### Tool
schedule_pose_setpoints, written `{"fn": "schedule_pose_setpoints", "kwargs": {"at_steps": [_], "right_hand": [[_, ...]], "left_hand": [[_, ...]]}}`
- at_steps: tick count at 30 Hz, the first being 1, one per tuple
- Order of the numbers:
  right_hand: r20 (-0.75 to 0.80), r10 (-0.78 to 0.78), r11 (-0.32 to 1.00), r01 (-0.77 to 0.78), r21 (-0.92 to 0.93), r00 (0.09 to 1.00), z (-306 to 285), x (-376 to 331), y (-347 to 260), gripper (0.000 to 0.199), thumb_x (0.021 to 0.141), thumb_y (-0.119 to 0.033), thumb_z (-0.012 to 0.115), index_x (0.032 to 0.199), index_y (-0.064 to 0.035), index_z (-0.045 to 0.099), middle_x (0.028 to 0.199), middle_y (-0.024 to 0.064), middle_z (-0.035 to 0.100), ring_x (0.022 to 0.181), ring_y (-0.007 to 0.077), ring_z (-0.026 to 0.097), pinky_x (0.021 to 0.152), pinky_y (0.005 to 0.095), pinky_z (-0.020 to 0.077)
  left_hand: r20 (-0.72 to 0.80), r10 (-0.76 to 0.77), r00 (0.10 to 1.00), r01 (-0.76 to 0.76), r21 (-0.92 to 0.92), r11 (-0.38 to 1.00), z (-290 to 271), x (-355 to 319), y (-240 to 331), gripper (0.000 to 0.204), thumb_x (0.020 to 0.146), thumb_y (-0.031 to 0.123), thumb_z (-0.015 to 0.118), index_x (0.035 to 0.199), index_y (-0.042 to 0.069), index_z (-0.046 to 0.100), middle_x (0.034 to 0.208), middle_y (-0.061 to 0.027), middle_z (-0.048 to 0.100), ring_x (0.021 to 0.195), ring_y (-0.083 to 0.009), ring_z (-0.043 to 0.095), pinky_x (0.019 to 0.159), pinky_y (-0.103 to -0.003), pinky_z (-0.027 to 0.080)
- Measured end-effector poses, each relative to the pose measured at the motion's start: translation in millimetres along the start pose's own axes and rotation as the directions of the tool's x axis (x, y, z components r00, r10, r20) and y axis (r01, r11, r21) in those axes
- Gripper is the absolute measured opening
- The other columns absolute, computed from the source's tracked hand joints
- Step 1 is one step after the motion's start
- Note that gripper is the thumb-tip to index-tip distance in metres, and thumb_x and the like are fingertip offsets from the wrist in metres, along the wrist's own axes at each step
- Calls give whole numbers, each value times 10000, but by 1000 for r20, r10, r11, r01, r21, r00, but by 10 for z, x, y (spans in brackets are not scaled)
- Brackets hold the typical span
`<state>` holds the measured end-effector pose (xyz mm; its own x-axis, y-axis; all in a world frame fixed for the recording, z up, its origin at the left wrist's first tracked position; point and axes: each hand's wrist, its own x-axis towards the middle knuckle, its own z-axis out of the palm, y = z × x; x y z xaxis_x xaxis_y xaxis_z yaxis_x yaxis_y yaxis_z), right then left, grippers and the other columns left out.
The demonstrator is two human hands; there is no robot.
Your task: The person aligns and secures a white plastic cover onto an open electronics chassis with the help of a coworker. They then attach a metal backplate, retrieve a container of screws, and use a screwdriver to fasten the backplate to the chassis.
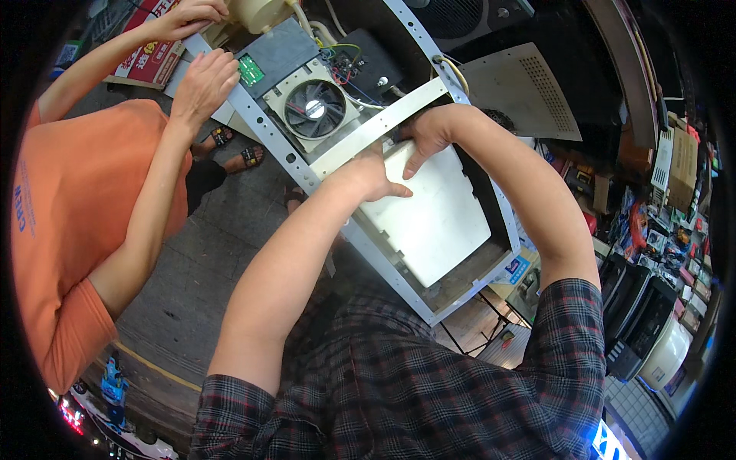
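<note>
A white box-like block, smooth with small notches along its edges, lies in the near part of an open metal cabinet frame. My left hand grips its far left corner, thumb flat on top, the other fingers mostly hidden. At the far end my right hand presses its thumb on the top face, while its fingers reach down out of sight under a cream metal crossbar. Beyond that bar sit a black fan in a pale housing, a green circuit board and loose wires.
At the left, a person in an orange shirt rests a hand on the frame's edge. A perforated metal panel leans behind the cabinet's right side. Shelved goods crowd the far right. A thin black stand is below the frame.
</note>
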<state>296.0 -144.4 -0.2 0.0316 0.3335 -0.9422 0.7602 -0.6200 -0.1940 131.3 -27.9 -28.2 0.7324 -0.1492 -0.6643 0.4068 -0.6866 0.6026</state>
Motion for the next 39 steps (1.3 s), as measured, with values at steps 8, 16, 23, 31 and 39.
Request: {"fn": "schedule_pose_setpoints", "kwargs": {"at_steps": [8,16,23,31,39], "right_hand": [[45,15,993,-20,119,999,-160,17,46,792,815,-597,764,1380,-47,693,1376,200,696,1250,331,667,1072,400,495],[-275,-34,990,71,123,961,8,160,62,428,1004,-223,529,1354,-49,702,1380,217,687,1253,359,657,1063,426,501],[-156,28,999,-32,-25,987,-34,69,-100,421,996,-203,528,1343,-45,705,1361,236,687,1235,396,656,1067,438,503],[-258,-9,991,-26,-129,966,0,161,-60,402,938,-133,548,1278,-40,743,1319,236,708,1201,394,678,1044,438,520],[-185,-95,990,74,-119,978,-35,418,-69,460,882,-133,533,1282,-33,736,1307,225,721,1159,355,708,980,436,538]], "left_hand": [[-9,40,999,-40,-9,999,52,54,-44,1345,676,628,917,1598,-108,272,1522,-324,518,1387,-407,563,1182,-424,458],[50,35,998,-36,5,999,17,60,-1,1332,671,651,896,1554,-163,320,1451,-333,580,1352,-413,593,1160,-403,475],[74,21,997,-20,-7,1000,-23,62,-30,1339,666,659,898,1562,-151,319,1466,-334,568,1357,-406,591,1156,-405,476],[60,34,998,-33,-7,999,-18,51,-7,1335,671,666,893,1562,-148,322,1471,-333,565,1358,-407,589,1159,-405,472],[77,35,996,-35,8,999,-27,74,-40,1325,678,669,888,1565,-138,323,1461,-333,571,1347,-399,599,1157,-409,476]]}}
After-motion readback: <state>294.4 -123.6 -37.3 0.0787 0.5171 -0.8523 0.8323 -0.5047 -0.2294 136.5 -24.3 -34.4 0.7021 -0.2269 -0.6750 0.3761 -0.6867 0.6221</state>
